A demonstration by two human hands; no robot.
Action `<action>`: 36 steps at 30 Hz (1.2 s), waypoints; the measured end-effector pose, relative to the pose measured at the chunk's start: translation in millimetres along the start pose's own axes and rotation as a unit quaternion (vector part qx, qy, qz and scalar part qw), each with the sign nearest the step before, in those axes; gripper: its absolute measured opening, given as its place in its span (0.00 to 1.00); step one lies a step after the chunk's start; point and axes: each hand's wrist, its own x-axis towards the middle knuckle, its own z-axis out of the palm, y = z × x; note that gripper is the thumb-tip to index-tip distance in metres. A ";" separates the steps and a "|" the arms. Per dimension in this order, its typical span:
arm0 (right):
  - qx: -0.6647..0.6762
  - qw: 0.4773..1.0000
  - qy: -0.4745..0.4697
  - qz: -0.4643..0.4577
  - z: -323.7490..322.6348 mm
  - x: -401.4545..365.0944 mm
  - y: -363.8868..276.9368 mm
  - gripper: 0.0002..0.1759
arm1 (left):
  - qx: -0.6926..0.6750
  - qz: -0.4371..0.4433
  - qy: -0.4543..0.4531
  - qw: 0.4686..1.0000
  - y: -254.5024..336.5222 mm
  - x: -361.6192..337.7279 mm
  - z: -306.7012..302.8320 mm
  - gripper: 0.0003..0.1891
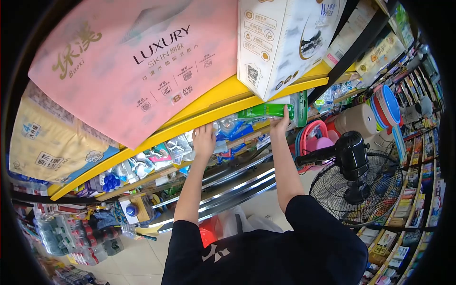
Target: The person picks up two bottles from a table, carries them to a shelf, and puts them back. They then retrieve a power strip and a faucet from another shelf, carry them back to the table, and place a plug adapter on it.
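Note:
My right hand (280, 124) grips the near edge of a green package (260, 111), with the thumb lying on top and the other fingers mostly hidden. The package sits just under the front edge of a yellow shelf (194, 113). My left hand (204, 138) rests with fingers stretched out by the yellow shelf's edge, over packaged goods on the lower shelf. Beside it are blue items in clear plastic (232, 130) and several small plastic-wrapped packs (178, 147). Another green-edged clear pack (300, 108) stands right of my right hand.
Above are a large pink tissue pack (142, 61), a white box (273, 52) and a cream pack (52, 137). A black fan (354, 178) stands close to my right arm. Plastic basins (387, 104) are behind it. Bottled drinks (88, 235) stand on the left.

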 end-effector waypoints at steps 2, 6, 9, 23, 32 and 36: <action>0.005 1.000 0.019 -0.013 1.0 -5.3 -10.3 0.22 | 0.005 0.003 -0.001 1.000 0.6 -2.1 -1.4 0.27; 0.019 0.997 0.033 -0.073 -3.5 -19.9 -38.3 0.21 | 0.008 0.008 -0.005 1.000 3.5 0.4 0.2 0.27; 0.044 0.995 0.009 -0.084 -21.5 -25.3 -59.2 0.21 | 0.018 0.005 -0.009 1.000 7.8 -0.3 0.2 0.27; 0.086 0.995 0.021 0.039 -64.6 -131.1 -108.0 0.19 | -0.009 0.045 -0.025 0.999 16.8 -1.4 -13.9 0.31; 0.025 0.993 0.014 0.116 -78.4 -195.8 -117.6 0.20 | -0.095 0.064 0.011 0.993 31.6 -14.6 -53.0 0.31; 0.005 0.992 0.010 0.122 -82.1 -212.8 -124.4 0.21 | -0.315 0.034 -0.161 0.935 46.0 -45.4 -57.3 0.23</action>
